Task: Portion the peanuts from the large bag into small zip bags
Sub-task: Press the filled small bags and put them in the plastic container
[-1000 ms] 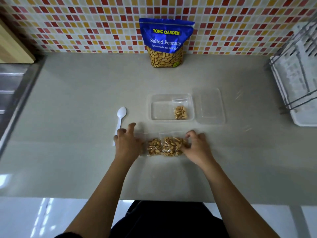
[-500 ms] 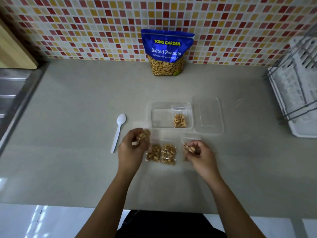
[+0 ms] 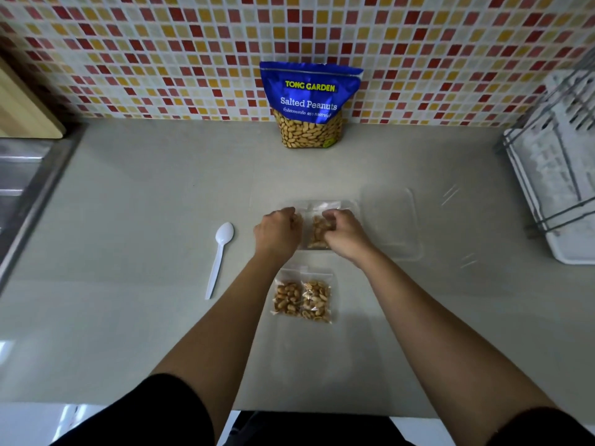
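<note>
Moved to the clear plastic tub [image 3: 351, 208], left hand [image 3: 278, 231] and right hand [image 3: 346, 233] pinch small clear peanut zip bags [image 3: 318, 231]; dropping may pop seals.

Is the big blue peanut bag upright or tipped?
Upright: the large blue Salted Peanuts bag stands on its base against the tiled wall.

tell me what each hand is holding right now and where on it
The right hand grips a small peanut bag by its right side, over the clear container. The left hand curls round a second bag, mostly hidden; where, cannot be told.
</note>
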`<state>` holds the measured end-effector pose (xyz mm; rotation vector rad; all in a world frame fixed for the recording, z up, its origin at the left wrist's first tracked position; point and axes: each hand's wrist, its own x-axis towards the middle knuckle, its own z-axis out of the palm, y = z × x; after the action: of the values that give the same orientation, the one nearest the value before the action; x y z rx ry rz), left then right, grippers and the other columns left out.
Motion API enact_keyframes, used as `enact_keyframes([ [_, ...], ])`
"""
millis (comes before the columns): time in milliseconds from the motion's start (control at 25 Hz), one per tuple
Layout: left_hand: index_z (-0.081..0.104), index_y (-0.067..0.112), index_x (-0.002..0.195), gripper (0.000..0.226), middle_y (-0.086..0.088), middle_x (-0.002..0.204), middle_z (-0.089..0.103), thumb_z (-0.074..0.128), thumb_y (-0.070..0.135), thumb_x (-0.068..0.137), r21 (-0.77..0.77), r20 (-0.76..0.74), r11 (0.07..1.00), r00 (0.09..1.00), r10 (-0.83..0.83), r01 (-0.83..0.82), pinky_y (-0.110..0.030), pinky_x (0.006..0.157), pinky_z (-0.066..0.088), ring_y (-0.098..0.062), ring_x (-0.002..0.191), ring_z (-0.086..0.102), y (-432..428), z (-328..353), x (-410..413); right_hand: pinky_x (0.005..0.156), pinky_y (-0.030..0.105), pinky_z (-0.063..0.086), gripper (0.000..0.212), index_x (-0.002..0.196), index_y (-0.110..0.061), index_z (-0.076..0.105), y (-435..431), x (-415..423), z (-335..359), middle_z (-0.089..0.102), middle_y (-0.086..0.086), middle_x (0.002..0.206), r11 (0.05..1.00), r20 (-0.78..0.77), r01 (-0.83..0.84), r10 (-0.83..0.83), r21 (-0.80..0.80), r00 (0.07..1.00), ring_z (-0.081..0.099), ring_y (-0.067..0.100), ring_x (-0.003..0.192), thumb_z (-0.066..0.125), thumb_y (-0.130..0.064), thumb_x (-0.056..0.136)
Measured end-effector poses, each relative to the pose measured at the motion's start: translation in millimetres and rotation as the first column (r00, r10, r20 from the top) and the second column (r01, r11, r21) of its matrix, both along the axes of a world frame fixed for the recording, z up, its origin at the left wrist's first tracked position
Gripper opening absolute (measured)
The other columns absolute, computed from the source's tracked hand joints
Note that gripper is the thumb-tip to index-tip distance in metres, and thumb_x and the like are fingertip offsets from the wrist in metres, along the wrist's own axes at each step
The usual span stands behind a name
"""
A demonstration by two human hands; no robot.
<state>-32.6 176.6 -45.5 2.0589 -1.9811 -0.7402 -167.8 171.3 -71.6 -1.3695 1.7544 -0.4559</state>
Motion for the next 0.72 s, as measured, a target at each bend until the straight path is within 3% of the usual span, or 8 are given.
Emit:
enact_keyframes([
  [80, 0.055, 0.013, 0.124, 0.038, -0.014, 0.116, 0.063, 0.043, 0.004, 0.088, 0.027, 0.143, 0.997, 0.987, -0.080, 0.077, -0.041, 0.091, 0.040, -0.034, 0.107, 0.056, 1, -11, 0, 0.100, 0.025, 0.036, 0.046, 0.129, -0.003, 0.052, -1, 1, -5, 0.049, 0.017, 0.136, 0.993, -0.194, -0.114, 0.110, -0.013, 0.975, 0.048, 0.030, 0.123, 0.054, -0.001, 0.083],
  [160, 0.053, 0.014, 0.126, 0.039, -0.012, 0.121, 0.057, 0.043, 0.004, 0.089, 0.030, 0.224, 0.990, 0.964, -0.141, 0.138, -0.042, 0.092, 0.037, -0.032, 0.112, 0.051, 0, -21, 2, 0.103, 0.032, 0.037, 0.040, 0.123, -0.007, 0.058, -2, 0, -6, 0.044, 0.017, 0.135, 0.972, -0.416, -0.226, 0.178, -0.067, 0.892, 0.045, 0.034, 0.121, 0.055, -0.003, 0.083],
  [240, 0.055, 0.014, 0.124, 0.035, -0.012, 0.125, 0.047, 0.045, 0.010, 0.091, 0.005, 0.298, 0.989, 0.944, -0.141, 0.146, -0.043, 0.093, 0.036, -0.032, 0.117, 0.041, 1, -26, 2, 0.104, 0.034, 0.039, 0.037, 0.120, -0.014, 0.062, -3, -1, -10, 0.038, 0.013, 0.134, 0.956, -0.526, -0.274, 0.180, -0.107, 0.831, 0.041, 0.033, 0.120, 0.057, -0.005, 0.085],
  [320, 0.057, 0.016, 0.122, 0.032, -0.014, 0.123, 0.041, 0.048, 0.018, 0.092, -0.028, 0.313, 0.993, 0.944, -0.101, 0.115, -0.043, 0.092, 0.037, -0.033, 0.115, 0.037, 1, -27, 4, 0.101, 0.034, 0.041, 0.032, 0.118, -0.015, 0.064, -3, -3, -9, 0.038, 0.013, 0.130, 0.957, -0.525, -0.256, 0.150, -0.136, 0.838, 0.042, 0.032, 0.118, 0.058, -0.009, 0.087],
  [400, 0.055, 0.017, 0.126, 0.036, -0.016, 0.120, 0.042, 0.053, 0.023, 0.091, -0.142, 0.223, 0.984, 0.972, -0.070, 0.104, -0.043, 0.088, 0.041, -0.034, 0.110, 0.041, 5, -24, 11, 0.095, 0.035, 0.045, 0.027, 0.115, -0.013, 0.064, 8, -1, -2, 0.044, 0.014, 0.123, 0.940, -0.484, -0.229, 0.082, -0.252, 0.871, 0.048, 0.030, 0.111, 0.059, -0.018, 0.089],
  [520, 0.063, 0.007, 0.116, 0.030, -0.018, 0.105, 0.056, 0.058, 0.013, 0.088, -0.307, -0.150, 0.952, 0.988, -0.039, -0.009, -0.035, 0.075, 0.049, -0.031, 0.086, 0.058, 27, -14, 24, 0.073, 0.027, 0.047, 0.014, 0.100, -0.011, 0.062, 52, 3, 12, 0.056, 0.009, 0.104, 0.906, -0.323, -0.150, 0.016, -0.395, 0.946, 0.058, 0.022, 0.087, 0.055, -0.016, 0.089],
  [600, 0.066, 0.006, 0.106, 0.023, -0.016, 0.096, 0.064, 0.057, 0.008, 0.085, -0.228, -0.212, 0.974, 0.976, -0.053, 0.003, -0.029, 0.068, 0.049, -0.027, 0.075, 0.061, 57, -15, 31, 0.069, 0.027, 0.045, 0.010, 0.095, -0.010, 0.058, 91, 4, 7, 0.057, 0.007, 0.098, 0.927, -0.284, -0.147, 0.046, -0.345, 0.958, 0.058, 0.021, 0.083, 0.054, -0.010, 0.086],
  [720, 0.059, 0.013, 0.119, 0.036, -0.016, 0.108, 0.058, 0.061, 0.020, 0.084, 0.079, -0.101, 0.996, 0.995, -0.026, 0.034, -0.035, 0.084, 0.049, -0.032, 0.095, 0.058, 91, -35, 34, 0.083, 0.033, 0.040, 0.025, 0.105, -0.010, 0.054, 123, 4, -13, 0.049, 0.012, 0.105, 0.980, -0.308, -0.128, 0.076, -0.152, 0.948, 0.052, 0.028, 0.095, 0.062, -0.018, 0.083],
])
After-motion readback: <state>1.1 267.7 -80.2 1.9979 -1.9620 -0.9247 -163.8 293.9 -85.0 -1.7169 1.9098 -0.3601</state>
